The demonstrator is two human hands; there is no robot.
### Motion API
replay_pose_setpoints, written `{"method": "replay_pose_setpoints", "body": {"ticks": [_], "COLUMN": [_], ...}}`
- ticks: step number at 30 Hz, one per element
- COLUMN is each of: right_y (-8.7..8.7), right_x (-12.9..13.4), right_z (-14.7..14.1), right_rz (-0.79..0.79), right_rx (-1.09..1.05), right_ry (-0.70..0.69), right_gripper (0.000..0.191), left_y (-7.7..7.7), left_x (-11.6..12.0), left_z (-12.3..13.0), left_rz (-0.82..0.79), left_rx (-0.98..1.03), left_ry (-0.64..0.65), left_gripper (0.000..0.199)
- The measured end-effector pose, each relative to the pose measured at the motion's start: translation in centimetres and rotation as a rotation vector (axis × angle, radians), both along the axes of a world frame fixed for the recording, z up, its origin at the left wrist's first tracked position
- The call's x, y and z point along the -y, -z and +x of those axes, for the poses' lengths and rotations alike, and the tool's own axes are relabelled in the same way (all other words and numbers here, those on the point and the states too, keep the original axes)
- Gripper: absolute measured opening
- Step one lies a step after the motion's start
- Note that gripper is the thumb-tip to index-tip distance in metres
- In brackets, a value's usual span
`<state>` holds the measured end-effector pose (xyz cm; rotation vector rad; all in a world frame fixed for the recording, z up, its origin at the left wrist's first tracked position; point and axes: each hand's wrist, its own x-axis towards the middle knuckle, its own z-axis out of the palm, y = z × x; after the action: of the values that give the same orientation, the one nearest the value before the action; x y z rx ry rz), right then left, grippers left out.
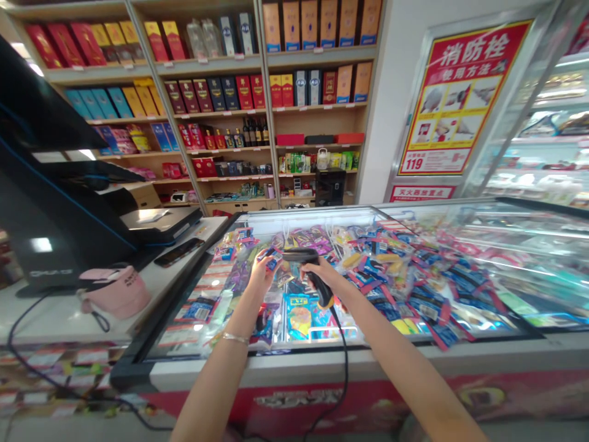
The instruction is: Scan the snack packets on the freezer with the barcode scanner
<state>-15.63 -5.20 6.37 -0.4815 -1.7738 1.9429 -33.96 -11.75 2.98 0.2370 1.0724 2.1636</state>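
Packet-filled freezer (350, 359), packet (271, 259) in left hand (260, 276), scanner (313, 276) in right hand (327, 273)

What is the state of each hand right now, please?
Left hand: closed, holding a small blue packet.
Right hand: closed, holding a black handheld barcode scanner.

Two hands (271, 273), one corded barcode scanner (319, 288), one small blue packet (272, 259), one phone (178, 252) and one pink cap (117, 293).
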Motion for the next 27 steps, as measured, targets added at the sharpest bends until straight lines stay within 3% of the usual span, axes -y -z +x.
{"method": "replay_pose_setpoints", "body": {"ticks": [5, 8, 10, 15, 19, 22, 27], "right_y": [-4.6, -6.4, -6.5, -3.6, -0.1, 2.2, 4.8], "right_x": [-2.3, -4.5, -6.0, -8.6, -9.7, -10.4, -11.4], "right_z": [3.0, 6.9, 10.1, 18.7, 24.0, 26.4, 27.4], "right_rz": [-0.167, -0.194, -0.203, -0.294, -0.341, -0.384, -0.429], "right_rx": [-0.167, -0.224, -0.250, -0.302, -0.438, -0.528, -0.629], "right_ry": [0.029, 0.068, 0.129, 0.322, 0.503, 0.511, 0.530], "right_gripper": [0.014, 0.016, 0.016, 0.017, 0.016, 0.017, 0.017], "left_y": [-2.7, -4.6, -5.3, -4.3, -2.1, -0.8, -0.3], "left_x": [-0.7, -2.6, -4.3, -7.7, -8.2, -7.9, -7.6], "left_z": [0.6, 3.3, 6.1, 14.2, 18.9, 20.8, 21.4], "left_rz": [0.070, 0.106, 0.073, -0.077, -0.147, -0.264, -0.369], "left_rx": [-0.022, -0.220, -0.414, -1.069, -1.567, -1.866, -2.049], "left_ry": [-0.012, 0.002, -0.009, -0.115, 0.015, 0.115, 0.046], "left_gripper": [0.041, 0.040, 0.038, 0.038, 0.034, 0.044, 0.052]}}
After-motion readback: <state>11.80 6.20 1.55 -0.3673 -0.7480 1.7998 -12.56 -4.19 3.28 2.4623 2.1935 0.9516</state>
